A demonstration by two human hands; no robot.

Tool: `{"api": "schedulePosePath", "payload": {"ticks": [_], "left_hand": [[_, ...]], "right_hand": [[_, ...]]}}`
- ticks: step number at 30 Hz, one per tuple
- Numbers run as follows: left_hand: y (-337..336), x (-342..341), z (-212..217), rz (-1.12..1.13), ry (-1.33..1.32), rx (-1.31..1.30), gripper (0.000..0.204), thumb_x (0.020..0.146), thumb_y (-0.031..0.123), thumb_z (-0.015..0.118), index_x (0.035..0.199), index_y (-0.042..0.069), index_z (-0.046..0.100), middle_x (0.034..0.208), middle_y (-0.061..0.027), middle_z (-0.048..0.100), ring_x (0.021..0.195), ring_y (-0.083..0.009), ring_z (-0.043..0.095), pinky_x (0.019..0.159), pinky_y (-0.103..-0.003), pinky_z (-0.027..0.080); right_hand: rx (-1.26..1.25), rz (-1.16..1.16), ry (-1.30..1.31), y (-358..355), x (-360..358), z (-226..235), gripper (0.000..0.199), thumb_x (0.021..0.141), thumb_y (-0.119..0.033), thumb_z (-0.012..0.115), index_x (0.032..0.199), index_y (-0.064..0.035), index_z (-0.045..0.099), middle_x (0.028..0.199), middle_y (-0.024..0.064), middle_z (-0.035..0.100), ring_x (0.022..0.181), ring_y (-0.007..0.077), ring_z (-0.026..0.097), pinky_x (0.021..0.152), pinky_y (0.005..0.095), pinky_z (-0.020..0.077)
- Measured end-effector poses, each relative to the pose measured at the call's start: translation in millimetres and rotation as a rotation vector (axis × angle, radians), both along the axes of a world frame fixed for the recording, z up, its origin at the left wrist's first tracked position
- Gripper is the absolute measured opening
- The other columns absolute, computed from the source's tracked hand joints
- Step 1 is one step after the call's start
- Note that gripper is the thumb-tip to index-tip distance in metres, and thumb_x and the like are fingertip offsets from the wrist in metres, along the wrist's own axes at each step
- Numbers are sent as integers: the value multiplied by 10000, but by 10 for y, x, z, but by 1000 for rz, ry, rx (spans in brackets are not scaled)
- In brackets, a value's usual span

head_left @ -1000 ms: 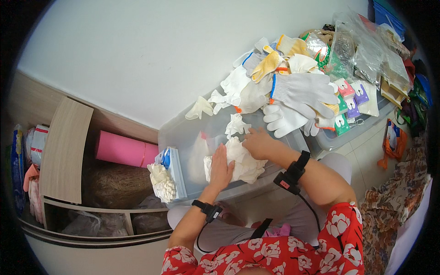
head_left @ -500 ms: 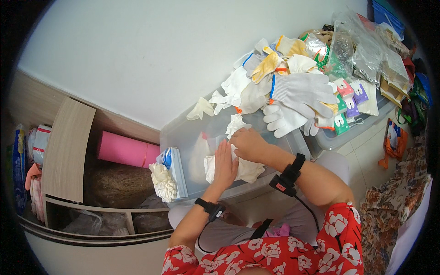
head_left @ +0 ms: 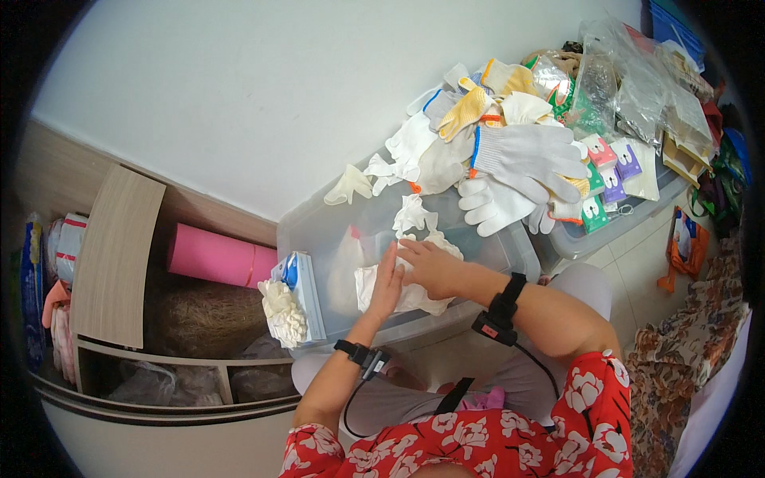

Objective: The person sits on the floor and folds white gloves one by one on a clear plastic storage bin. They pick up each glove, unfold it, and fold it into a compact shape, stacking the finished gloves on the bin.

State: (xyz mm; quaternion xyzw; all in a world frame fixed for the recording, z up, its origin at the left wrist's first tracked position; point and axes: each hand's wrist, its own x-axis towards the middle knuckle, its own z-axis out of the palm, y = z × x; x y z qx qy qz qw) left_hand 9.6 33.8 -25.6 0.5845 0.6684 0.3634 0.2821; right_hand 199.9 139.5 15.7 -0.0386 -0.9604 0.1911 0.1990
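Note:
A thin white disposable-looking glove is spread on the translucent lid of a plastic storage bin. My left hand lies on its left part, fingers straight and together. My right hand rests beside it with the fingers stretched toward the left hand, the fingertips nearly meeting; the palm hides part of the glove. Just beyond the hands, crumpled white glove fingers stick out on the lid. Whether these belong to the same glove I cannot tell.
A bundle of cream gloves leans by a blue-and-white box at the lid's left. Knit work gloves pile up at right, beside small coloured packets and clear plastic bags. A pink roll lies in the open cabinet.
My right hand has come back from the far crumpled glove part and flattened out beside my left hand. More of the white glove shows beyond the right hand. The left hand has barely moved.

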Motion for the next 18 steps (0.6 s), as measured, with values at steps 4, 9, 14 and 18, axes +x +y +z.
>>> {"api": "schedulePosePath", "payload": {"ticks": [4,9,14,18], "left_hand": [[0,0,7,-9,88,5,587,1025,204,443,1557,48,248,1604,-173,267,1482,-324,247,1214,-399,172],[6,45,45,-13,172,9,598,1022,220,452,1553,36,248,1600,-184,271,1479,-338,249,1214,-417,160],[-7,69,34,7,254,6,622,1004,228,483,1545,20,256,1594,-199,277,1478,-348,250,1208,-446,165],[2,109,44,0,307,44,640,997,246,504,1545,25,257,1586,-207,286,1474,-359,256,1203,-472,168]], "right_hand": [[58,-9,-38,3,-59,-64,245,632,-68,743,869,-133,737,1217,134,537,1337,361,382,1049,447,387],[-22,16,-230,154,59,152,208,605,-176,784,802,-127,739,1133,112,557,1214,319,457,933,423,448],[-6,-39,-349,339,268,431,223,614,-266,819,740,-107,729,1023,92,600,1114,299,528,853,393,490],[-99,-142,-284,438,290,602,237,691,-300,804,767,-91,723,990,81,624,1047,303,570,824,396,506]]}}
